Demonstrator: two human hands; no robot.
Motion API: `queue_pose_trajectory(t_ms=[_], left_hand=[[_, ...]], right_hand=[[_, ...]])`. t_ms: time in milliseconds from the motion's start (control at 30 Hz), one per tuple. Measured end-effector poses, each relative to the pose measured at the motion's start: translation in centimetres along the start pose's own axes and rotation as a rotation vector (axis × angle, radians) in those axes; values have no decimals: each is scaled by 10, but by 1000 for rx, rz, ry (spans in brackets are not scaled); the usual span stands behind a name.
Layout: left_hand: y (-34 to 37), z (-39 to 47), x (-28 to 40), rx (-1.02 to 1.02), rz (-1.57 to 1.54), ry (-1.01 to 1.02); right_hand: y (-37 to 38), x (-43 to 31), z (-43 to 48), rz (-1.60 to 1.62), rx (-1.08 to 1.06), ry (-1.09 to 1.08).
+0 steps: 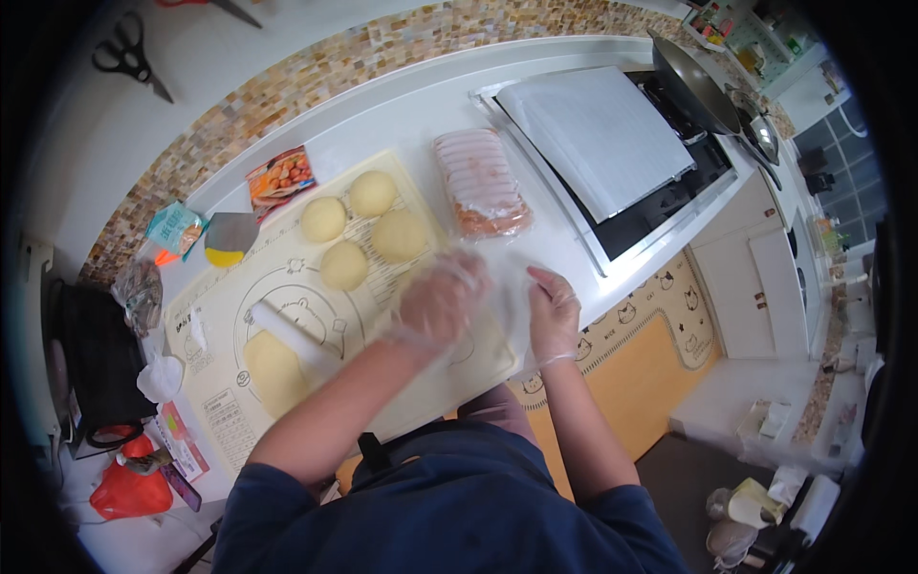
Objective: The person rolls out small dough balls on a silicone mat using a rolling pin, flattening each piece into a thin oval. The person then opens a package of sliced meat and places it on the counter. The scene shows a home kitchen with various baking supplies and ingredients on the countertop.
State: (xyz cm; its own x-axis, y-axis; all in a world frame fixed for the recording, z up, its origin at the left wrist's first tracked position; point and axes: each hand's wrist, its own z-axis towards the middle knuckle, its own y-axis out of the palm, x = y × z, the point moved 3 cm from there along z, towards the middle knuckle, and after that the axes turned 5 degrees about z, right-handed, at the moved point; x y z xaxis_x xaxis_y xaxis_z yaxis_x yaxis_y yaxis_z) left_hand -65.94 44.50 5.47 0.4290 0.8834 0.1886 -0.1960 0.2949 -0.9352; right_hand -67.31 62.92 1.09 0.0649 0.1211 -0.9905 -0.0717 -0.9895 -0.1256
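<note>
Both hands wear thin clear plastic gloves. My left hand (pixel 441 298), blurred, is over the right edge of the cream pastry mat (pixel 430 387), its fingers bent. My right hand (pixel 554 312) is beside it at the counter's front edge, fingers drawn together. Faint clear film seems to lie between them; whether either hand grips it cannot be told. Several dough balls (pixel 344 265) sit on the mat left of my left hand. A white rolling pin (pixel 290 330) touches a flattened oval of dough (pixel 272 373). Behind the hands lies a plastic-wrapped pack of sausages (pixel 484 183).
A tray lined with white paper (pixel 595 136) rests over the black cooktop (pixel 631 226), with a wok (pixel 692 82) behind. A dough scraper (pixel 231 233), a red food packet (pixel 281 179) and a teal packet (pixel 176 228) lie along the back. A red bag (pixel 133 488) is at left.
</note>
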Motion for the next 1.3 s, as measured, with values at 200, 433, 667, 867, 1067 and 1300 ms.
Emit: queue_pose_trajectory(t_ms=[200, 433, 667, 867, 1067, 1300], left_hand=[[64, 83, -53, 68, 237, -3], [74, 102, -78, -143, 106, -186], [58, 109, -107, -369, -636, -741], [63, 111, -88, -102, -584, -986], [62, 115, -77, -191, -685, -1171], [60, 116, -67, -211, -511, -1050]], right_hand=[[12, 33, 66, -576, -326, -819], [20, 30, 102, -881, -331, -970], [33, 24, 124, -792, -483, -1071], [43, 35, 165, -186, -325, -233], [38, 35, 166, -114, -137, 297], [46, 40, 150, 522, 14, 619]])
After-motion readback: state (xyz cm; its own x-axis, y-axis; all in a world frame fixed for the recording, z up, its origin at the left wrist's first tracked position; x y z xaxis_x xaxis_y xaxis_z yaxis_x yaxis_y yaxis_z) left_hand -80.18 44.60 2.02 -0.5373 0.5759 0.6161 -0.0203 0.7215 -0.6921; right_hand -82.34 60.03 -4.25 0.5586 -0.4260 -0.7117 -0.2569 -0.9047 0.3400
